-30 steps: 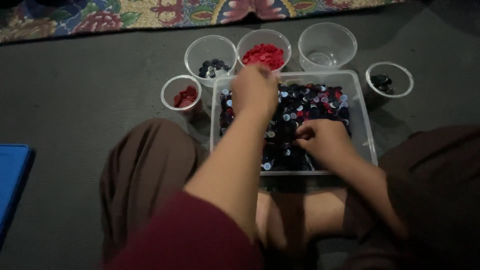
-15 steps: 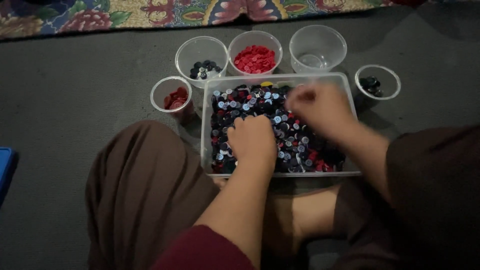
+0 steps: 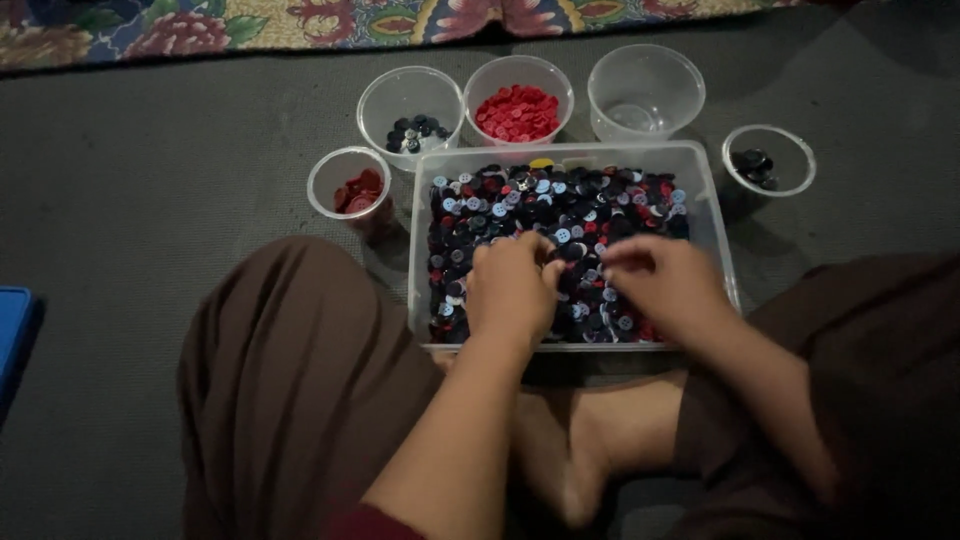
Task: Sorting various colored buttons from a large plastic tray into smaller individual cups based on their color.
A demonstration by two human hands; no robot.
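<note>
My left hand point(image 3: 512, 290) & right hand point(image 3: 665, 285) both down in the buttons point(image 3: 560, 205), fingers curled, grip unclear. Btns look tiny, light, slick; pinch by edges.

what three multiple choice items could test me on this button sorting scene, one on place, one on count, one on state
1. Where is the cup of bright red buttons?
A. beyond the far rim of the clear bin, middle of the back row
B. on the blue object at the left edge
C. inside the bin

2. How many round clear cups stand around the bin?
A. two
B. five
C. eight

3. What state is the back right cup in?
A. heaped with red buttons
B. tipped on its side
C. upright and looking empty

Answers:
1 A, it stands between the cup of dark buttons and the back right cup.
2 B, three behind the bin, one small cup to its left, one small cup to its right.
3 C, only its clear bottom shows.

Both the left hand and right hand rest in the mixed buttons.
</note>
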